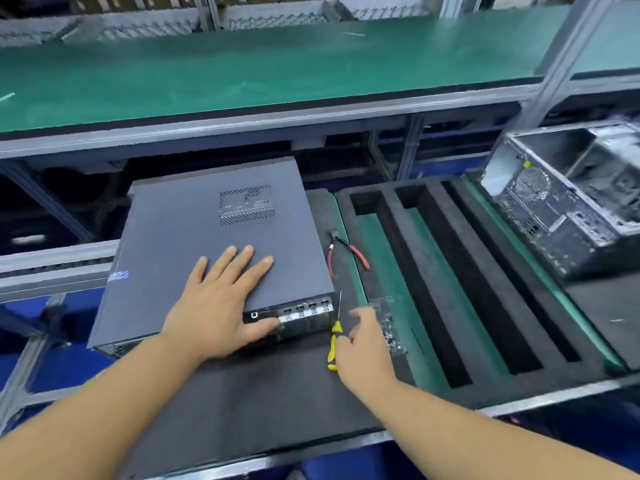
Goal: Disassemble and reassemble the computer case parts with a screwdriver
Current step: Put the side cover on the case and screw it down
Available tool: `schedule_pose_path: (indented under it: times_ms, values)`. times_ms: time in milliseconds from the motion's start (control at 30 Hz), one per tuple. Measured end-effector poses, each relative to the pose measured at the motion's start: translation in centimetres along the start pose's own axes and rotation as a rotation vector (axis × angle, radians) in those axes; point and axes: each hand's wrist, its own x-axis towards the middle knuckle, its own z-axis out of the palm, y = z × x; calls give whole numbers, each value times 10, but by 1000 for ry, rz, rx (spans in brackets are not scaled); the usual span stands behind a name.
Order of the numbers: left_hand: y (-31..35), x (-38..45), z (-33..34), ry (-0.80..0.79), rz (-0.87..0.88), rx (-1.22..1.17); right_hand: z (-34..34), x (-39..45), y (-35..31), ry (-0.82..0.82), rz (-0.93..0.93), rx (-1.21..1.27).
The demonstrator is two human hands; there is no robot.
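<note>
A: Which way does the screwdriver (333, 344) lie?
B: Long axis near 12 to 6, thin shaft toward 12, yellow-and-black handle toward 6, on the counter (263, 400) at the computer case's (214, 244) 3 o'clock corner.
A: The hands?
B: Left hand (221, 306) spread flat on the dark lid; right hand (363, 344) blurred, fingers loosely open, beside the handle.

right hand (363, 344) motion-blurred, finger positions not resolved | circuit board (391, 327) partly hidden behind it | screwdriver (334, 341) handle partly covered, contact not determined | open case (571, 199) blurred, cut off by right edge | both forearms cut off by bottom edge
</note>
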Motion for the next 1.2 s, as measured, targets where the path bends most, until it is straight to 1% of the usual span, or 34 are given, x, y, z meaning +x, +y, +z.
schedule_pose_path:
  times_ms: [67,100,133,167,233,267,300,367,433,533,633,700,767,900,1033,1200]
  values:
    - [4,-2,-7,-32,-18,-50,5,-5,13,-106,-84,-237]
    - [11,-2,-11,-16,-42,-106,6,-4,15,-133,-134,-355]
    - [20,-4,-14,40,-70,-179,5,-2,15,-156,-177,-432]
    - [31,-6,-17,137,-84,-251,4,1,13,-169,-199,-466]
    - [62,-13,-18,373,-46,-349,-1,7,11,-156,-198,-431]
    - [79,-16,-16,457,-20,-404,-7,8,11,-142,-190,-363]
    - [95,-18,-13,508,-1,-476,-13,8,11,-122,-187,-289]
    - [124,-23,-3,536,-10,-650,-31,6,13,-61,-203,-187]
    - [146,-28,12,486,-94,-797,-54,5,17,24,-231,-101]
    - [163,-32,40,335,-257,-908,-96,6,23,129,-252,85]
    - [172,-27,66,177,-385,-980,-133,12,35,228,-173,196]
    - [179,-21,79,111,-474,-1045,-150,15,45,241,-131,212]
    - [187,-13,89,67,-526,-1086,-158,15,54,227,-103,222]
    - [199,6,96,1,-497,-1001,-161,14,64,251,-127,129]
    - [210,24,95,-37,-473,-928,-157,14,65,237,-177,-11]
    - [223,37,95,-69,-457,-859,-153,18,70,219,-141,-63]
